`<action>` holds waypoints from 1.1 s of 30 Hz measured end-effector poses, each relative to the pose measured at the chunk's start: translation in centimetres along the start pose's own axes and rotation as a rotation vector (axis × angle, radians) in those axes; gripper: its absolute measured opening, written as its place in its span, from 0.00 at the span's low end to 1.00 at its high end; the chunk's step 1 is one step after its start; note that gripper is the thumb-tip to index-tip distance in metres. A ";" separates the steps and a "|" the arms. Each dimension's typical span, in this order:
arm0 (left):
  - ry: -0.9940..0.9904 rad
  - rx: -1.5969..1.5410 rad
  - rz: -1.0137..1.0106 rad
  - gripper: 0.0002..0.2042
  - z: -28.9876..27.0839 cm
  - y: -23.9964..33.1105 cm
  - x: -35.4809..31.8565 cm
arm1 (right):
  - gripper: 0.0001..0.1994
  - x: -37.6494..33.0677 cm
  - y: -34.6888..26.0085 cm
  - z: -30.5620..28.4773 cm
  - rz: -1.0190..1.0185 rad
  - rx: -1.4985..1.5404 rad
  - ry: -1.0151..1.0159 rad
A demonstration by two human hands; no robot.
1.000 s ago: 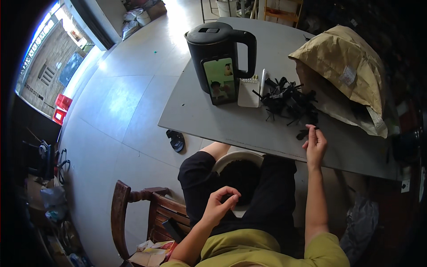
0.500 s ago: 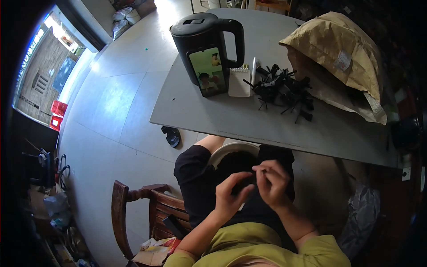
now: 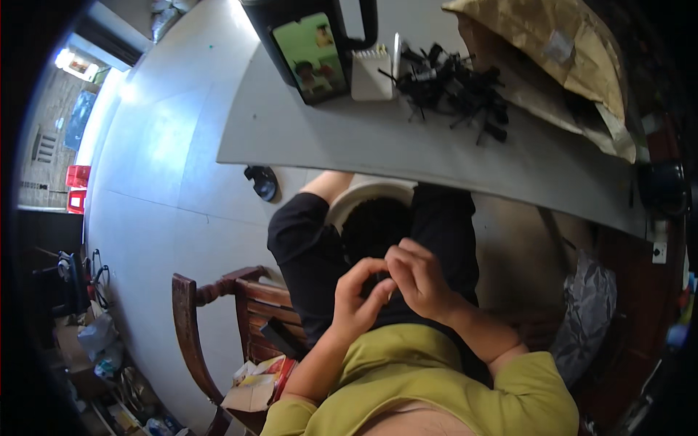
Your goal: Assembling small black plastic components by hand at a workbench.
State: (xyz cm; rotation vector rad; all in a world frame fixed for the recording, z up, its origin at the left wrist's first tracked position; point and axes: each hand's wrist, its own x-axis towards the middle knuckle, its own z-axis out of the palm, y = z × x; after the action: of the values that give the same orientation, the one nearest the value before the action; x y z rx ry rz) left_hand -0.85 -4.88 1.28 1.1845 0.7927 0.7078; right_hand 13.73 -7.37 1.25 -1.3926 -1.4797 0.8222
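Above my lap, my left hand and my right hand meet at the fingertips. Both are closed in a pinch, and whatever lies between the fingers is too small or hidden to make out. Just beyond them, between my knees, stands a pale bucket holding a dark mass of black contents. On the grey table ahead is a tangled heap of small black pieces with thin wire-like ends. A crumpled brown paper bag lies open to the right of the heap.
A black kettle stands on the table with a phone propped against it. Beside them lie a small notepad and a pen. To my left is a wooden chair with an opened carton; a black shoe rests on the floor.
My hands have come together, fingertips now touching where a gap showed before. The whole view has shifted, so the table and kettle sit higher in the picture.
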 end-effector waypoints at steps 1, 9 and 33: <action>0.007 -0.061 0.052 0.07 0.3 -0.2 0.1 | 0.14 0.2 -0.2 0.2 -0.075 -0.097 0.064; 0.043 -0.373 -0.001 0.04 -0.7 -0.9 -0.5 | 0.20 -1.3 0.0 0.1 -0.388 -0.298 0.105; -0.624 0.626 0.593 0.14 -2.4 1.9 -0.7 | 0.10 -5.0 0.6 -2.0 0.228 0.858 -0.888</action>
State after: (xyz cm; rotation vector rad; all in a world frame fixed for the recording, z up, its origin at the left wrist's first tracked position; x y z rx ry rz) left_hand -3.37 -3.75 2.81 2.1214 0.1050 0.5100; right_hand 15.53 -12.40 0.56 -0.5261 -1.2709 2.0968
